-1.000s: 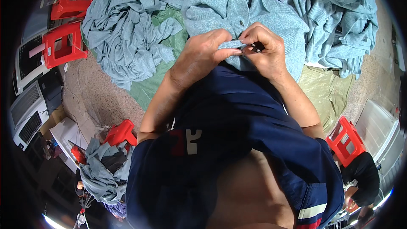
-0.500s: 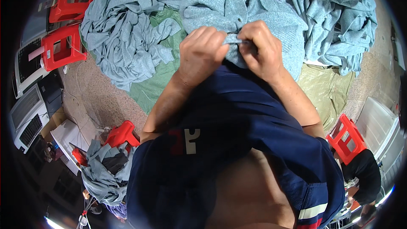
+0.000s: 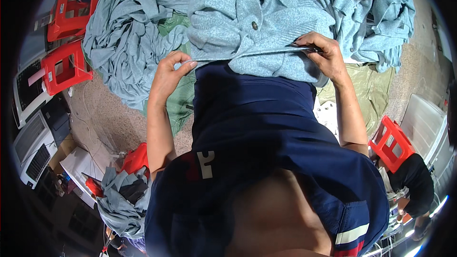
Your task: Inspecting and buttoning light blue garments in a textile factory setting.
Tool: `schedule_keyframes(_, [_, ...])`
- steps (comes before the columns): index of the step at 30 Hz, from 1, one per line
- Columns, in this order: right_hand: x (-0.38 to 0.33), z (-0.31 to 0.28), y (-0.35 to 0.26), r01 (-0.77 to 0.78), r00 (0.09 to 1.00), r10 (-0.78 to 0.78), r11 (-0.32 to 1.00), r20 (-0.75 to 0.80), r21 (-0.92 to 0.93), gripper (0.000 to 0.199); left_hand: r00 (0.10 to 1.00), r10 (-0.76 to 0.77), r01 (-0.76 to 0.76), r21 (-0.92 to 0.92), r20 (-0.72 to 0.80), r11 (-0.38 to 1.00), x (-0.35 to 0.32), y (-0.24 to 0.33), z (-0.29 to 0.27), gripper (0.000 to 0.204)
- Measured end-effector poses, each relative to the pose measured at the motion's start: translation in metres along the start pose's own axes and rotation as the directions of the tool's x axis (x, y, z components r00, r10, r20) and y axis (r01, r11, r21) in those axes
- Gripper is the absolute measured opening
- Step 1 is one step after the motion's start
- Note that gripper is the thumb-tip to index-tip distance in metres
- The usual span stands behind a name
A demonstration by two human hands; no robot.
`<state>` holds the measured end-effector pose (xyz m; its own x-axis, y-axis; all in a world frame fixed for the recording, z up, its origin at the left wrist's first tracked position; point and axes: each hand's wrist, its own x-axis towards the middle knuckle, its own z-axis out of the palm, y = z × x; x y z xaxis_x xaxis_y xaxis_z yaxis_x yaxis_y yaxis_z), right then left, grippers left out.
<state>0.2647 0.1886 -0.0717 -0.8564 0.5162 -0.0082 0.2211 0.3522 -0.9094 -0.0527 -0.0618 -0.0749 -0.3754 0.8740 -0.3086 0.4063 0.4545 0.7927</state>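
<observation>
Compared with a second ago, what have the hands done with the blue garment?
The hands have spread apart along the light blue knit garment's edge: the left hand moved left, the right hand right. Both keep their grip. The garment piles and red stools stayed put.

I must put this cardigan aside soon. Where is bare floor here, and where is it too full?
Bare floor shows left of the left hand, between the red stools and the green sheet. A second strip lies right of the cardigan pile. Straight ahead it is crowded: the cardigan and heaped knits cover everything.
</observation>
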Motion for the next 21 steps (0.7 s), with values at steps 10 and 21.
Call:
schedule_keyframes(10, [0.032,0.042,-0.081,0.645,0.714,-0.682,0.728,-0.156,-0.231,0.017,0.968,0.195,-0.044,-0.661,0.157,0.750,0.006,0.111,0.020,0.014])
schedule_keyframes(21, [0.032,0.066,-0.080,0.535,0.806,-0.585,0.785,-0.091,-0.311,0.017,0.963,0.240,-0.141,-0.529,0.124,0.837,0.008,0.115,0.039,0.021])
